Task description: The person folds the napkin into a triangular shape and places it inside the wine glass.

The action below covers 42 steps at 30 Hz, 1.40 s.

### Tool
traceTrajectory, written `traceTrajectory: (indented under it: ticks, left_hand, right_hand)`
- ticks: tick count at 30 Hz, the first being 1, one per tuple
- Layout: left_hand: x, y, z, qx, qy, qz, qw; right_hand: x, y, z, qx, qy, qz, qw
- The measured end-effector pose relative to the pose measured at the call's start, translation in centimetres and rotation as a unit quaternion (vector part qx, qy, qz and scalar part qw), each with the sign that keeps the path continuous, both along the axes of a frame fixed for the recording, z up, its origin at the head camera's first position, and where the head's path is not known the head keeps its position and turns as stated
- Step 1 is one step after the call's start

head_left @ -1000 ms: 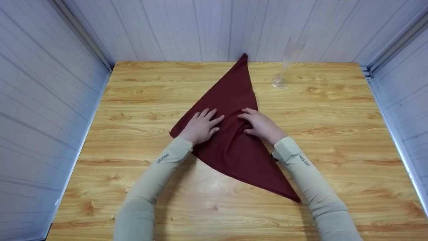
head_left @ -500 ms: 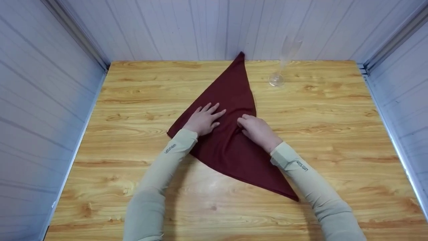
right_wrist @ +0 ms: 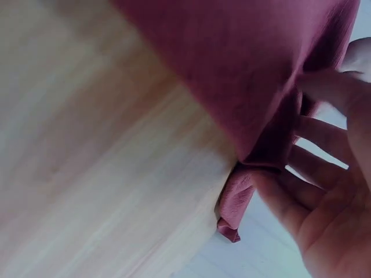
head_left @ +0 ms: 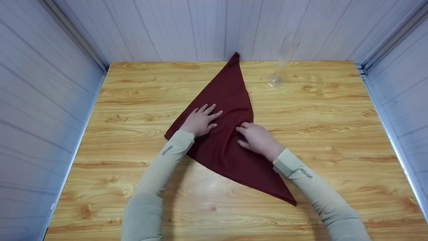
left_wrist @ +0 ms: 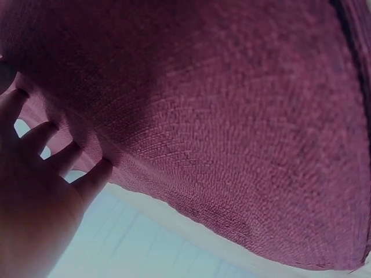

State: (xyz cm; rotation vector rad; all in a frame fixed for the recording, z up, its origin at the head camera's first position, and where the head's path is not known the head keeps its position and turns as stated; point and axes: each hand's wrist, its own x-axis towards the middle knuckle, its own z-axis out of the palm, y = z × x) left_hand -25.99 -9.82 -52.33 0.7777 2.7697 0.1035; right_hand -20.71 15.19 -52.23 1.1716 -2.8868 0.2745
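Observation:
A dark red cloth lies folded on the wood-grain table in a slanted, roughly triangular shape. Its upper tip reaches the back edge and its lower tip points to the near right. My left hand rests flat on the cloth's left part, fingers spread. On the right part, beside a raised crease, my right hand touches the cloth with slightly bent fingertips, thumb apart from them. The right wrist view shows those fingers against a fold near the cloth's edge. In the left wrist view, the fingertips press on the fabric.
A clear, tall-stemmed glass stands at the back right of the table, near the cloth's upper tip. White panel walls close in the back and both sides.
My right hand's fingers have drawn together on the cloth, then loosened, and the hand sits slightly nearer to me. My left hand stays spread on the fabric. The view has shifted slightly.

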Motion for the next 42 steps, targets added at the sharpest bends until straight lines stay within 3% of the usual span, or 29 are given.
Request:
traceTrajectory:
  ticks: [5, 10, 20, 31, 36, 42]
  left_hand:
    - [0.4, -0.8, -0.1, -0.005, 0.011, 0.010, 0.9999]
    - [0.9, -1.7, 0.0, -0.013, 0.009, 0.020, 0.9997]
    - [2.6, -2.5, 0.5, -0.025, 0.003, 0.045, 0.9987]
    - [4.7, -1.6, 1.1, -0.036, -0.010, 0.071, 0.9968]
    - [4.4, -1.8, 1.7, -0.028, -0.014, 0.061, 0.9977]
    - [3.1, -3.2, 1.8, 0.000, -0.008, 0.052, 0.9986]
  right_hand:
    - [0.9, 0.2, -0.3, 0.030, -0.023, -0.005, 0.9993]
    - [1.0, 0.9, -0.6, 0.041, -0.038, 0.005, 0.9984]
    - [-0.7, 2.8, -0.1, 0.034, -0.078, 0.029, 0.9960]
    - [-2.2, 3.5, 0.3, 0.041, -0.073, -0.008, 0.9964]
    - [-0.9, 2.8, 0.7, 0.059, -0.083, -0.049, 0.9936]
    - [2.5, 1.8, 1.5, 0.074, -0.108, -0.143, 0.9810]
